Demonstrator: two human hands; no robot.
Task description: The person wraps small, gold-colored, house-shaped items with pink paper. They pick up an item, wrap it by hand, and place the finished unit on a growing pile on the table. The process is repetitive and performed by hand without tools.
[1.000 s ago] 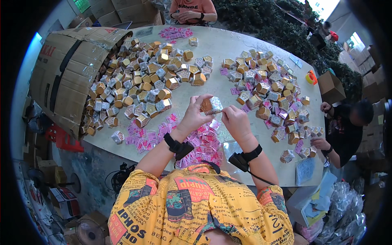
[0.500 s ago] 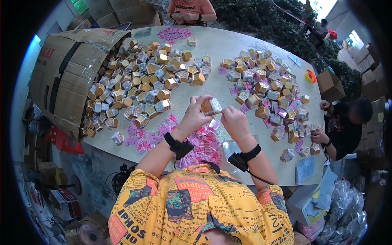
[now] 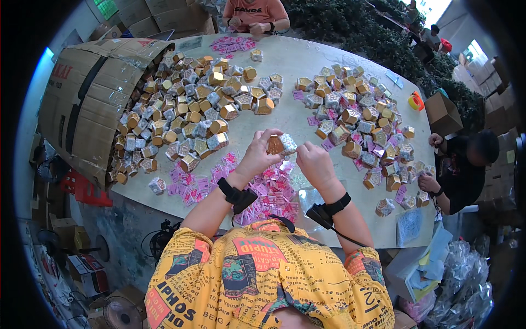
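Note:
Above the near middle of the table, my left hand (image 3: 259,152) is closed on a small faceted box (image 3: 281,144), gold-brown on one side and white-speckled on the other. Thumb and fingers grip it from the left. My right hand (image 3: 316,166) is closed in a pinch at the box's right edge; whatever its fingertips hold is too small to make out. Below both hands, pink printed tags (image 3: 268,193) lie in a loose heap. To the left spreads a large pile of similar gold and white faceted boxes (image 3: 220,126).
A big cardboard carton (image 3: 82,96) lies on its side at the left, spilling boxes. On the right sits another pile of faceted boxes (image 3: 352,116) mixed with pink tags. Tape (image 3: 416,102) is near the right edge. Co-workers sit at the far side (image 3: 257,10) and right side (image 3: 463,174).
The box in my left hand has turned slightly, and my hands have barely shifted. At the far side, the co-worker's hands have moved apart.

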